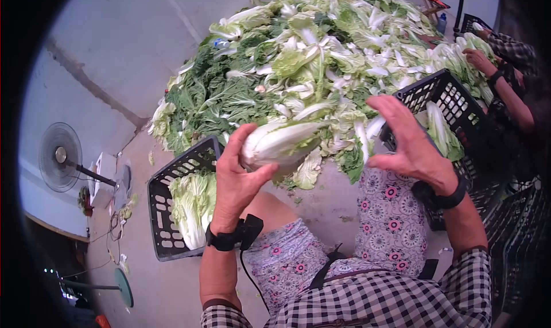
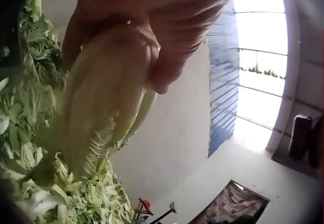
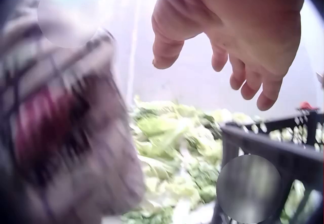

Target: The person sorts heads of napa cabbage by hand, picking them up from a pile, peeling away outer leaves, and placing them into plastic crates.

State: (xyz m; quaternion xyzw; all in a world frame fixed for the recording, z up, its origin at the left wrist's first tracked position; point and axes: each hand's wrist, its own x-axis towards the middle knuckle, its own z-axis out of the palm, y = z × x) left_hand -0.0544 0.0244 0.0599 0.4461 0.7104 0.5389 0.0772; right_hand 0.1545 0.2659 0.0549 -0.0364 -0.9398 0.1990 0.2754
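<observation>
A trimmed napa cabbage (image 1: 281,143), pale with a white base, is gripped at its base end by my left hand (image 1: 240,170). In the left wrist view the thumb and fingers wrap that end of the cabbage (image 2: 109,92), and its leafy tip points down toward the leaf pile. Apart from it, my right hand (image 1: 408,147) is held over my right knee, thumb and fingers spread around nothing. The right wrist view shows this hand (image 3: 233,36) above the rim of a black crate (image 3: 273,143).
A big heap of cabbage leaves (image 1: 310,58) lies ahead. One black crate (image 1: 158,213) at left holds a cabbage (image 1: 192,207); another black crate (image 1: 453,92) at right holds a cabbage (image 1: 439,127). Another person's arm (image 1: 508,95) is at far right. A fan (image 1: 60,156) stands at left.
</observation>
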